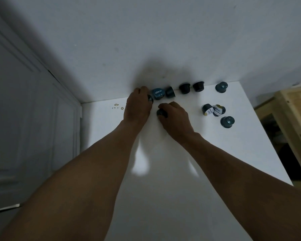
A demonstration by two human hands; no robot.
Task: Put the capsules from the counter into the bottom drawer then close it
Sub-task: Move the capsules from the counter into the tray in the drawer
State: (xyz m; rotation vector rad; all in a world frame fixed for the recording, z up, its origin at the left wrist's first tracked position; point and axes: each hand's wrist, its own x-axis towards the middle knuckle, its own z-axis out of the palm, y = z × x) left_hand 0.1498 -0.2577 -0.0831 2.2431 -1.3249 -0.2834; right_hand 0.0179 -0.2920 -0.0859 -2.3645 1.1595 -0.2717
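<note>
Several small dark capsules lie on the white counter (181,171) near the back wall. My left hand (137,106) is curled round a dark capsule (150,98) at the wall. My right hand (175,117) grips another dark capsule (161,113) just in front. A blue-lidded capsule (157,93) and a dark one (170,92) lie right beside my left hand. Further right stand two black capsules (184,88) (198,86) and a teal one (221,87). Two capsules on their sides (208,110) (219,110) and one more teal capsule (227,121) sit at the right. No drawer is in view.
A white panelled door (33,119) stands to the left of the counter. A light wooden frame (292,119) stands past the counter's right edge. Small brownish stains (117,106) mark the counter's back left corner.
</note>
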